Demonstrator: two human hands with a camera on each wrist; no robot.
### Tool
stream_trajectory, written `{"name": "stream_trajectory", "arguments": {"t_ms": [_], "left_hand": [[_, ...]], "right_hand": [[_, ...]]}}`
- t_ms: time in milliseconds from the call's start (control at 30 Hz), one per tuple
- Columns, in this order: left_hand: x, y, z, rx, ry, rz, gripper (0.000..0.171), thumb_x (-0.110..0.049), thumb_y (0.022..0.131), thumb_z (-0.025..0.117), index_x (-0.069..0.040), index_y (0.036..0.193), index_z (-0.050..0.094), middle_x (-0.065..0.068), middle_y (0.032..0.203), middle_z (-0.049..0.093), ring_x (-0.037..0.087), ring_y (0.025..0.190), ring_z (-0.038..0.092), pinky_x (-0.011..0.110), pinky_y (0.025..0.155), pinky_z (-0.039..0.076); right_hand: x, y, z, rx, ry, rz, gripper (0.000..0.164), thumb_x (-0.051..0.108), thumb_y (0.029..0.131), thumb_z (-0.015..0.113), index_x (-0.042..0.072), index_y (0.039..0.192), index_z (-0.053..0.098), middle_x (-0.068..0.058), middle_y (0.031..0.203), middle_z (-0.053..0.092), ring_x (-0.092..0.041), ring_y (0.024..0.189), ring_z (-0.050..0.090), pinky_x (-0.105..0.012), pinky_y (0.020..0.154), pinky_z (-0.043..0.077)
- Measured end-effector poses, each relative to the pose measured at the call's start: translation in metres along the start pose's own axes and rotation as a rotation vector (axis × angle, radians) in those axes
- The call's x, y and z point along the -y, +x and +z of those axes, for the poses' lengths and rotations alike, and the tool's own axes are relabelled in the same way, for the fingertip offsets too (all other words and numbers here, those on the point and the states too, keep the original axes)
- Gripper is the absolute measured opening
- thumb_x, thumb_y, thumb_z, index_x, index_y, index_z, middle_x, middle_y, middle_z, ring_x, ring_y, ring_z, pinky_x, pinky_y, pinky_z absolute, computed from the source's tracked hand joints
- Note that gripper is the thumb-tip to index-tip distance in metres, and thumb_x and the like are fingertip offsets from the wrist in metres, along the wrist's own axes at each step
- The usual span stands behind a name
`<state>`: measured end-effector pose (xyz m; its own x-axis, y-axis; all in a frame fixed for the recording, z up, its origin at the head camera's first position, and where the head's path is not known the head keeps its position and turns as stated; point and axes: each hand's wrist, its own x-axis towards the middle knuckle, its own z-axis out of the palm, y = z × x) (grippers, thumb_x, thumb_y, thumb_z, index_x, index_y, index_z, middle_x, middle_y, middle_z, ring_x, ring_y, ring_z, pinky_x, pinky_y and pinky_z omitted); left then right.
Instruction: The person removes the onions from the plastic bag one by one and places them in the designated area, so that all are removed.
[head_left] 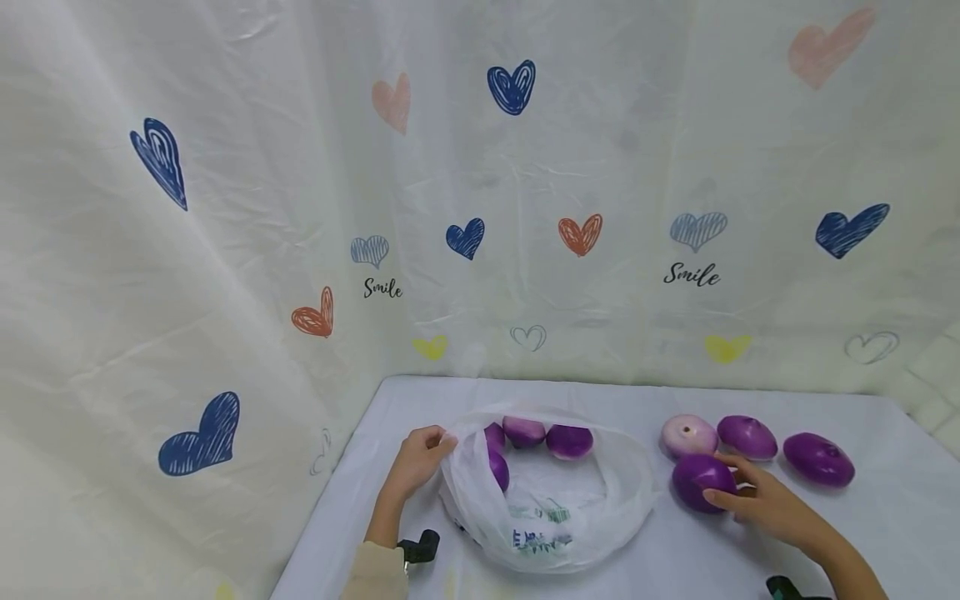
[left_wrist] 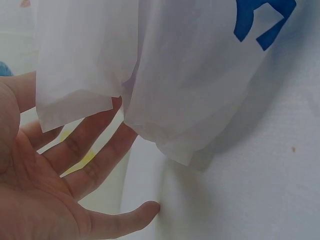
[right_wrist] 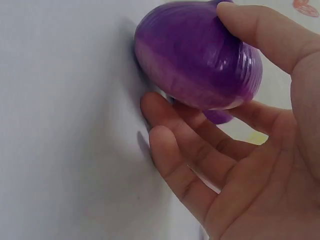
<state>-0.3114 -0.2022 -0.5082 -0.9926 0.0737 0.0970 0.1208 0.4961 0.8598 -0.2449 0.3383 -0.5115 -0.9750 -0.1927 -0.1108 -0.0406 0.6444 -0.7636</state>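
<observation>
A white plastic bag (head_left: 577, 550) with printed lettering lies spread with its mouth open on the table. Several purple onions (head_left: 570, 442) are inside it, along its back and left side. My left hand (head_left: 418, 460) pinches the bag's left rim between thumb and fingers; in the left wrist view the thin plastic (left_wrist: 185, 90) hides the fingertips. To the right of the bag, my right hand (head_left: 780, 508) grips a purple onion (head_left: 701, 482), thumb on one side and fingers curled at the other. Whether this onion (right_wrist: 195, 55) touches the table cannot be told.
Behind the right hand sit a pale onion (head_left: 688, 435) and two purple onions, one (head_left: 747, 437) in the middle and one (head_left: 817, 460) at the right. A white cloth (head_left: 442, 392) covers the table. A heart-patterned curtain (head_left: 630, 167) hangs behind and at the left.
</observation>
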Motion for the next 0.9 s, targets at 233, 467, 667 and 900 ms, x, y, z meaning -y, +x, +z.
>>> {"name": "stream_trajectory", "arguments": {"t_ms": [233, 467, 667, 900], "left_hand": [[0.001, 0.0, 0.001, 0.001, 0.005, -0.007, 0.023, -0.03, 0.099, 0.067, -0.009, 0.09, 0.066, 0.002, 0.082, 0.06, 0.018, 0.079, 0.053, 0.033, 0.07, 0.043], [0.002, 0.0, 0.001, 0.0, 0.003, -0.013, 0.023, -0.03, 0.099, 0.068, -0.009, 0.089, 0.066, 0.001, 0.081, 0.06, 0.017, 0.078, 0.053, 0.032, 0.07, 0.043], [0.001, 0.0, 0.0, 0.006, -0.017, -0.003, 0.023, -0.028, 0.098, 0.068, -0.008, 0.088, 0.065, 0.001, 0.08, 0.058, 0.018, 0.078, 0.053, 0.033, 0.069, 0.043], [0.001, 0.0, 0.001, 0.003, -0.012, -0.015, 0.023, -0.029, 0.098, 0.068, -0.009, 0.088, 0.065, 0.001, 0.08, 0.059, 0.017, 0.077, 0.053, 0.032, 0.069, 0.043]], "right_hand": [[-0.013, -0.001, -0.006, -0.002, -0.001, 0.012, 0.073, 0.033, 0.104, 0.058, -0.011, 0.152, 0.025, -0.023, 0.124, 0.062, -0.003, 0.091, 0.062, -0.029, 0.073, 0.055], [-0.018, -0.002, -0.011, 0.02, 0.026, 0.021, 0.073, 0.032, 0.104, 0.057, -0.013, 0.152, 0.024, -0.02, 0.12, 0.062, -0.008, 0.092, 0.065, -0.029, 0.073, 0.056], [-0.02, -0.003, -0.015, 0.022, 0.025, 0.045, 0.073, 0.034, 0.104, 0.058, -0.011, 0.152, 0.025, -0.024, 0.125, 0.061, -0.01, 0.095, 0.067, -0.029, 0.074, 0.056], [-0.023, -0.007, -0.02, 0.018, 0.013, 0.043, 0.069, 0.035, 0.104, 0.058, -0.009, 0.15, 0.03, -0.027, 0.126, 0.061, -0.013, 0.092, 0.066, -0.03, 0.073, 0.056]]}}
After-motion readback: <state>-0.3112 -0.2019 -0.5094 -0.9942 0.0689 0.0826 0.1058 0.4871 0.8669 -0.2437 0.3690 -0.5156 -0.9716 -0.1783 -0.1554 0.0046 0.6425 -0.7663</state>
